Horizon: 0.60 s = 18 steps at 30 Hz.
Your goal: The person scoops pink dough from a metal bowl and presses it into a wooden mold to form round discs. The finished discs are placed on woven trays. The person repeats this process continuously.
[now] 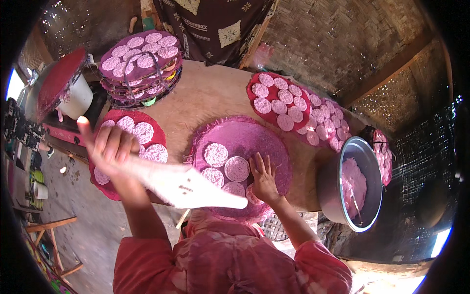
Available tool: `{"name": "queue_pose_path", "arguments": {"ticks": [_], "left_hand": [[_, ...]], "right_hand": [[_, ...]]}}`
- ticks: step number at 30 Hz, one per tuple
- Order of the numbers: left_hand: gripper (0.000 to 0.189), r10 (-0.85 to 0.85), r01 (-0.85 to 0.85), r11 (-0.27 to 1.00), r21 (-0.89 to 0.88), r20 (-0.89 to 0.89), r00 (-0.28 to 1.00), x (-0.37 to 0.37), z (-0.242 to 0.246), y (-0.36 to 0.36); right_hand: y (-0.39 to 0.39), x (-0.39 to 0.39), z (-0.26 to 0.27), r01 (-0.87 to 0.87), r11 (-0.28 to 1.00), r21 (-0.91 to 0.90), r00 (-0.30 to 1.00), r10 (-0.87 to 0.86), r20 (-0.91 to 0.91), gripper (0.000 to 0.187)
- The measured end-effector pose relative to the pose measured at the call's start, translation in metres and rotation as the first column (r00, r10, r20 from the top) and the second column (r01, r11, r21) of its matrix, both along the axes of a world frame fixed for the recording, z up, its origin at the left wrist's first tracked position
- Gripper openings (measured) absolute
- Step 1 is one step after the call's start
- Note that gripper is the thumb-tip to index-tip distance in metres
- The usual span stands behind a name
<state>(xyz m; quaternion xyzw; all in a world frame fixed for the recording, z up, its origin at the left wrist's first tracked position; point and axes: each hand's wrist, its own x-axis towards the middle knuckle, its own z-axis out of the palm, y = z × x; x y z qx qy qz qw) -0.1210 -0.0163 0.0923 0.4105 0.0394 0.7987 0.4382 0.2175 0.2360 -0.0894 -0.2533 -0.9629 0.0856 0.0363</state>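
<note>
My left hand (114,147) grips a tapered white bag-like thing (187,187) at its wider end, thumb up. It is blurred, bears dark marks and hangs over the near left of a purple cloth-covered round tray (257,136). On that tray lie several pink lacy dough rounds (216,154). One round near the tray's middle is ringed by a thin rim (237,169). My right hand (264,180) rests on the tray, fingers apart, partly over another round (253,194). The white thing hides part of the near rounds.
A red round tray (158,128) of rounds lies left, before a tied stack of trays (141,55). More rounds lie on a red tray (270,103) at the far right. A deep grey tub (330,187) holds pink dough (354,180). A stove (60,136) carries a pot (79,97).
</note>
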Motion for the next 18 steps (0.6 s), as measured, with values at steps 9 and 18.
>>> {"name": "queue_pose_path", "arguments": {"ticks": [9,18], "left_hand": [[0.101,-0.04,0.044,0.999,0.021,-0.161,0.986,0.009,-0.026,-0.07],[0.104,-0.046,0.058,0.997,0.047,-0.226,0.973,0.01,-0.022,-0.07]], "right_hand": [[-0.011,-0.003,0.023,-0.035,0.998,0.045,0.999,0.037,-0.04,0.07],[-0.001,-0.002,0.02,0.003,0.991,0.136,0.99,0.016,-0.14,0.047]]}}
